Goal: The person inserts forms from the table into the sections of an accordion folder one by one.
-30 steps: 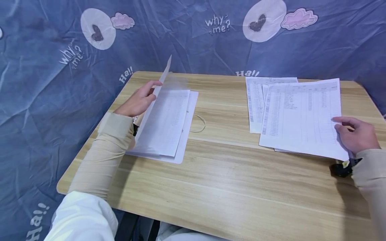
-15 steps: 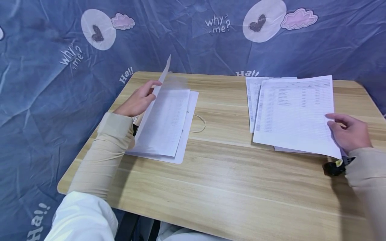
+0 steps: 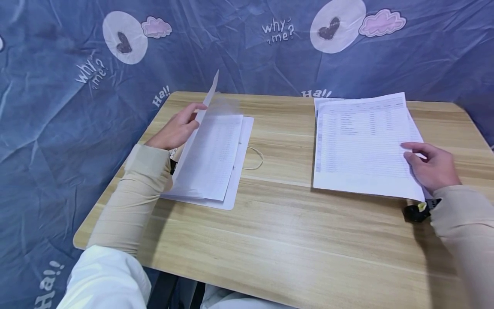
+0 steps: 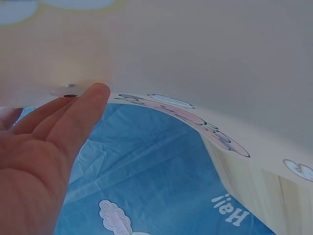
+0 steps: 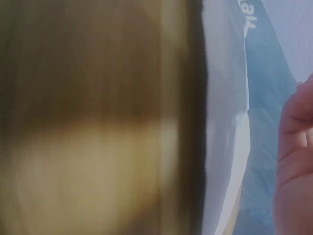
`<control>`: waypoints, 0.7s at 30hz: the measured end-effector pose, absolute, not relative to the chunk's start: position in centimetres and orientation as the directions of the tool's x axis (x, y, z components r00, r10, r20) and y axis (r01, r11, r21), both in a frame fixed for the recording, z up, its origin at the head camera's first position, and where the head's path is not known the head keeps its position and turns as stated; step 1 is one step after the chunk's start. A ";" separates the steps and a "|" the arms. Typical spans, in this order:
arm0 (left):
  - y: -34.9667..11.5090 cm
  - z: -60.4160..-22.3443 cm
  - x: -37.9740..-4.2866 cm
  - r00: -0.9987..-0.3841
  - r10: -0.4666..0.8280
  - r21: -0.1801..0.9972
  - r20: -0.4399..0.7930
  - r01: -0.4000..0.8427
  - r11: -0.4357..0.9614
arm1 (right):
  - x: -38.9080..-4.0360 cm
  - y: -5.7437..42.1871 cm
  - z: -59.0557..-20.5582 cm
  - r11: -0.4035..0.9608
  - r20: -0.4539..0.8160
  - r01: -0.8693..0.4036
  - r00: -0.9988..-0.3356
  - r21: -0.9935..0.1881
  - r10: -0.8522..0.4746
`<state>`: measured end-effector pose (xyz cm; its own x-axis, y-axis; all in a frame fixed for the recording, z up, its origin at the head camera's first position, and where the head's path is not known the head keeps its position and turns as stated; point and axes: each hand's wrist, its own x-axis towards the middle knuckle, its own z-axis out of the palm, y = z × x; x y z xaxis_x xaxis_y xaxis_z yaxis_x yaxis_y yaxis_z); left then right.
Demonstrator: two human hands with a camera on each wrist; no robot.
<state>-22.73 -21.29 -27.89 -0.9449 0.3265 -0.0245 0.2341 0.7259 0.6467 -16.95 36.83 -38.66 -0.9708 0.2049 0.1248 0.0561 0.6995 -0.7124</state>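
Observation:
In the head view my left hand (image 3: pixel 175 126) is at the raised cover of a white folder (image 3: pixel 236 171), to the cover's left. The left wrist view shows my fingers nearly straight against the cover's printed outer side (image 4: pixel 195 54), beside a metal snap (image 4: pixel 71 90). A printed sheet lies inside the folder under a clear film. On the right, my right hand (image 3: pixel 434 165) pinches the right edge of a printed sheet of paper (image 3: pixel 359 159) between thumb and fingers. This sheet overlaps other sheets (image 3: pixel 414 128) beneath it, mostly hidden, and its near edge casts a shadow on the table.
Folder and papers are on a wooden table (image 3: pixel 270 240) with rounded corners. A thin pale elastic loop (image 3: pixel 260 159) sticks out at the folder's right edge. A blue printed cloth (image 3: pixel 239 51) hangs behind the table and along its left side.
My right hand has moved left with the printed sheet, sliding it over the sheets beneath until it covers most of them. My left hand and the folder cover have stayed put.

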 end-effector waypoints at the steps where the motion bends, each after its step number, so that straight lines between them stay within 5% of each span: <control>1: -21.3 -27.9 -22.7 -0.945 0.326 0.647 -0.024 0.234 0.725 | -17.0 36.6 -38.6 0.703 0.127 0.053 -0.971 -0.709 0.201; 21: -21.0 -28.0 -23.0 -0.945 0.325 0.654 -0.039 0.222 0.723 | -18.6 32.1 -38.4 0.691 0.110 -0.028 -0.991 -0.723 0.075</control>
<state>-23.01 -21.01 -28.03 -0.9450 0.3248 -0.0386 0.2220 0.7233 0.6539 -18.60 32.09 -38.44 -0.9911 0.0752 0.1100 -0.0278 0.6907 -0.7226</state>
